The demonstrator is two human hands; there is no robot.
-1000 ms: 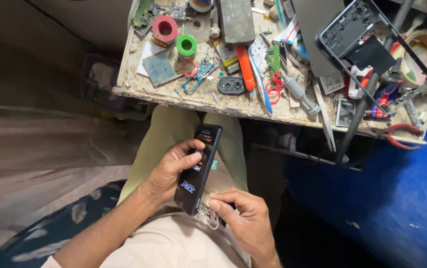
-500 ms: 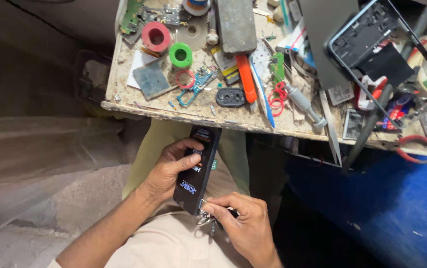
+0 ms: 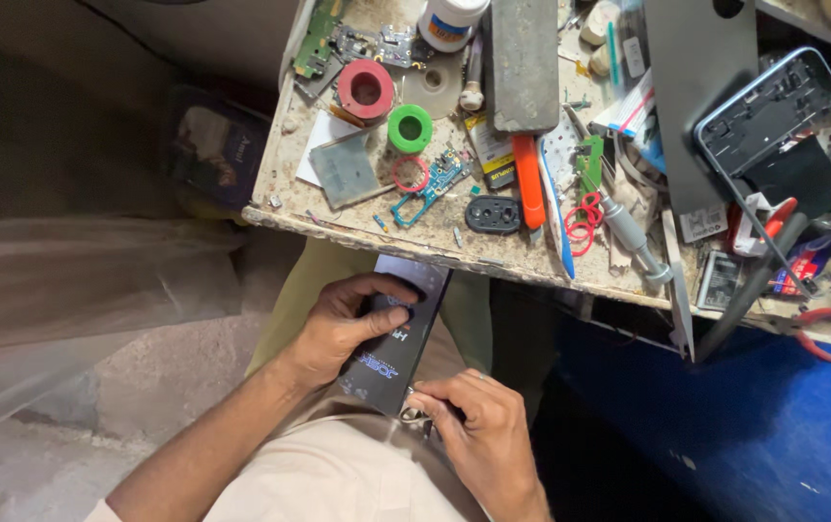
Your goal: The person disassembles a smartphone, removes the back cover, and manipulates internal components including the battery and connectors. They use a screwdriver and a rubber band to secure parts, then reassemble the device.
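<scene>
Box has slid slightly lower on the lap. Left hand (image 3: pixel 338 324) clamps the slim dark box (image 3: pixel 394 333); right hand (image 3: pixel 478 430) pinches a small metal piece (image 3: pixel 413 418) at its lower end. Advise firm support, gentle prying.

Slim box (image 3: pixel 394 338) below the workbench edge (image 3: pixel 415 239), left hand (image 3: pixel 338 324) on it, right hand (image 3: pixel 478 435) at its near end.

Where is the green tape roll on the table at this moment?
In the head view, the green tape roll lies on the left part of the cluttered table, just right of and below the red tape roll.
</scene>
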